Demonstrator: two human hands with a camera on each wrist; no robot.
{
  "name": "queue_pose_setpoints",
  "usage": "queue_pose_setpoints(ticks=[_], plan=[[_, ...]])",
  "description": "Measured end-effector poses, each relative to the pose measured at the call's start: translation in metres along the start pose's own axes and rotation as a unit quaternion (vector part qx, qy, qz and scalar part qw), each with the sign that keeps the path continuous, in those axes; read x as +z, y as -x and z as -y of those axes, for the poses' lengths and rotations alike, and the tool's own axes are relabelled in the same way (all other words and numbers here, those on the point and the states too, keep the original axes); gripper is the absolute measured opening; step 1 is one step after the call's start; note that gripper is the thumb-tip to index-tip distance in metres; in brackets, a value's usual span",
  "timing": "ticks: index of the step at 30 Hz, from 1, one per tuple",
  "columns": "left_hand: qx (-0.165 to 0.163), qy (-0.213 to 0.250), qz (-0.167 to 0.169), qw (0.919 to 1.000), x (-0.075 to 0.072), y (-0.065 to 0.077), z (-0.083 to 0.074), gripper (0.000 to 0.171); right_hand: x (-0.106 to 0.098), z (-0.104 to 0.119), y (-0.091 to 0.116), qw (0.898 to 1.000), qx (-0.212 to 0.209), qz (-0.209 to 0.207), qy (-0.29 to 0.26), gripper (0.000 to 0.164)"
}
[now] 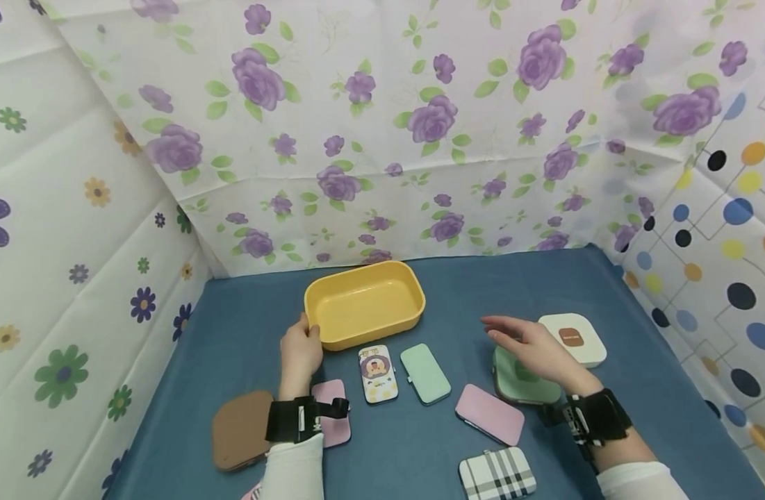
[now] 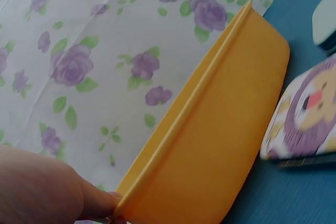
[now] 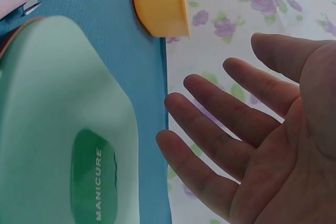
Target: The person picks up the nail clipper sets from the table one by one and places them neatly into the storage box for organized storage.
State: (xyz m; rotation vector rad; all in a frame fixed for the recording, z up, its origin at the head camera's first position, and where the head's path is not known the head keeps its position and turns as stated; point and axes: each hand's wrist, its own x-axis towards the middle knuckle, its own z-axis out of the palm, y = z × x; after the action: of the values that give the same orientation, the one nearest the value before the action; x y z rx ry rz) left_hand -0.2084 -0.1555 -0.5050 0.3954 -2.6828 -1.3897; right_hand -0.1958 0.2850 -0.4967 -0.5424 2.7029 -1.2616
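A yellow rectangular tray lies toward the back of the blue-covered table. My left hand pinches the tray's rim at its near left corner; the left wrist view shows thumb and fingertips on that rim. My right hand hovers with fingers extended and nothing in it, over a green case that reads "MANICURE" in the right wrist view. Just beyond that hand lies a white case with a brown label. A lion-print case and a mint case lie in front of the tray.
A brown case and a pink case lie beside my left forearm. Another pink case and a plaid case lie nearer the front. Patterned cloth walls enclose the back and both sides.
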Motion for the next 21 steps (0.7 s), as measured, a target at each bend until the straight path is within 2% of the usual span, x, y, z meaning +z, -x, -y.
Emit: queue_pose_setpoints(ticks=[7, 15, 21], plan=[[0.018, 0.025, -0.005, 0.9995, 0.024, 0.001, -0.009, 0.054, -0.003, -0.004, 0.002, 1.0, 0.015, -0.007, 0.007, 0.049], [0.057, 0.047, -0.041, 0.9964, 0.044, 0.002, -0.023, 0.057, -0.011, -0.012, 0.007, 0.999, 0.016, -0.019, 0.023, 0.047], [0.076, 0.067, -0.02, 0.9947, 0.062, 0.002, -0.029, 0.055, -0.025, -0.022, 0.016, 0.998, 0.027, -0.042, 0.05, 0.046]])
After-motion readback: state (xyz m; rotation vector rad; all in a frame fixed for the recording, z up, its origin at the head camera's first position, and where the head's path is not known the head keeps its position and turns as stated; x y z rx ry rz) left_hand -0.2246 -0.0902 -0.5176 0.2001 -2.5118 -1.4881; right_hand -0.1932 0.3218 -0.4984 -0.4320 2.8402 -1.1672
